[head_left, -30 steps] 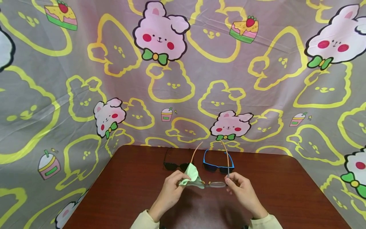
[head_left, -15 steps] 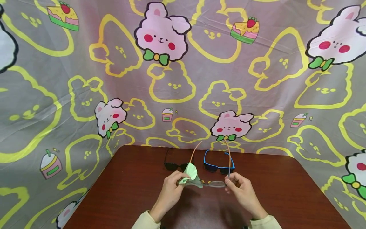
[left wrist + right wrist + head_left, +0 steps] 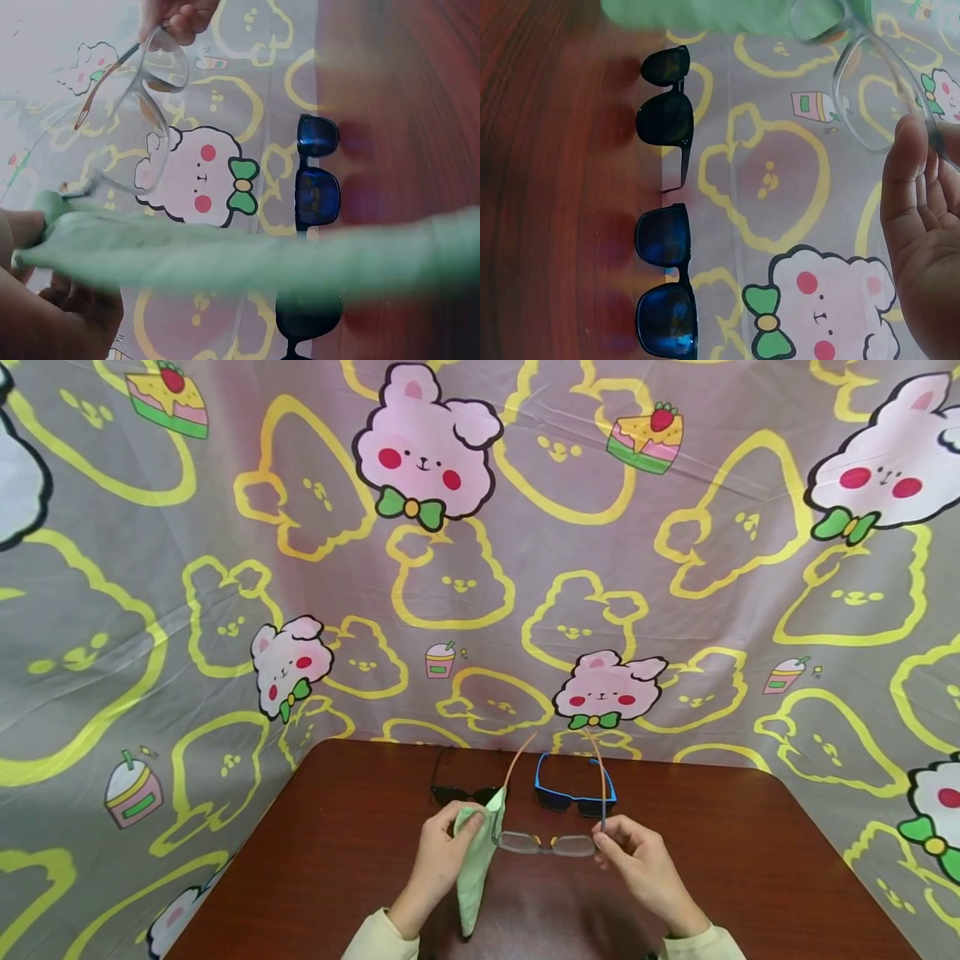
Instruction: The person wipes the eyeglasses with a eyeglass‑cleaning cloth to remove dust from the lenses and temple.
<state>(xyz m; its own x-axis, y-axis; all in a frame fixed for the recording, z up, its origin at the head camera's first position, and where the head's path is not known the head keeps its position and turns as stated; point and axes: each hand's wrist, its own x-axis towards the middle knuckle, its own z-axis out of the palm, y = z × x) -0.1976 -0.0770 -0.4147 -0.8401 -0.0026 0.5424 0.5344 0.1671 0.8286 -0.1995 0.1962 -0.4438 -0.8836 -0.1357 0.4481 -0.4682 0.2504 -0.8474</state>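
Clear-framed eyeglasses (image 3: pixel 573 846) with orange-brown temples are held above the table, lenses toward me. My right hand (image 3: pixel 633 860) pinches them at the right hinge, thumb in front. A light green cloth (image 3: pixel 474 877) hangs from my left hand (image 3: pixel 438 856), which grips it between thumb and fingers at the left end of the glasses. In the left wrist view the cloth (image 3: pixel 247 259) stretches blurred across the picture. Whether the left fingers also hold the left hinge through the cloth is hidden. Both lenses show uncovered in the head view.
Black sunglasses (image 3: pixel 450 795) lie on the dark red-brown table (image 3: pixel 337 835) behind my left hand. Blue-framed sunglasses (image 3: pixel 573 802) lie to their right, behind the held glasses. A patterned curtain (image 3: pixel 480 568) stands along the table's back and sides.
The green cloth has come off the left lens and now hangs down from my left hand, which has shifted slightly left. My right hand still pinches the right hinge.
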